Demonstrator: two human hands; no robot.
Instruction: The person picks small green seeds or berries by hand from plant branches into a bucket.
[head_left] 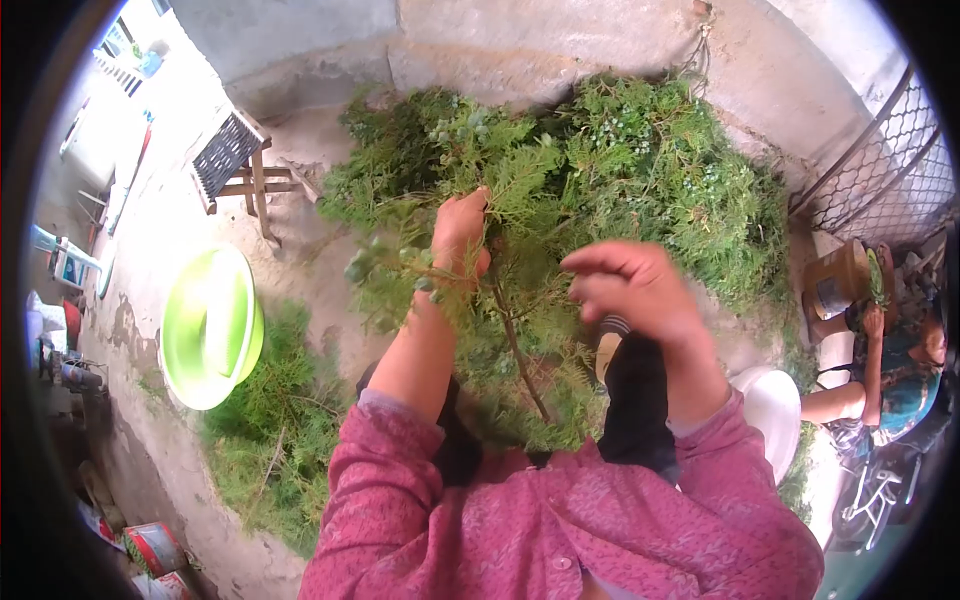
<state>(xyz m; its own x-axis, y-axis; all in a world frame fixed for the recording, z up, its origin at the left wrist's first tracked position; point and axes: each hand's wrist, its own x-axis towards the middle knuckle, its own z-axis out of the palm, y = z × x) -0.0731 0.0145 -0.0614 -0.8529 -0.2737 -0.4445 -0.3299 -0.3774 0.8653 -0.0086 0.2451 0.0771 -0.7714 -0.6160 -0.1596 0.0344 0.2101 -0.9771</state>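
My left hand (461, 236) is closed around a leafy evergreen branch (518, 350). Its brown stem slants down toward my lap, and small pale green cones (362, 265) hang on sprigs beside my wrist. To the right of the stem is my right hand (640, 288), slightly blurred, with its fingers bent and apart and nothing visible in them. Beyond both hands a large heap of cut evergreen branches (690, 190) lies against the wall, dotted with bluish-green cones.
A bright green basin (252, 325) stands on the left, beside a smaller pile of greenery (270, 440). Behind it is a woven-top stool (232, 155). A white basin (772, 415) sits by my right elbow. Another person (895, 380) holds a green sprig near a brown bucket (838, 280) at the right.
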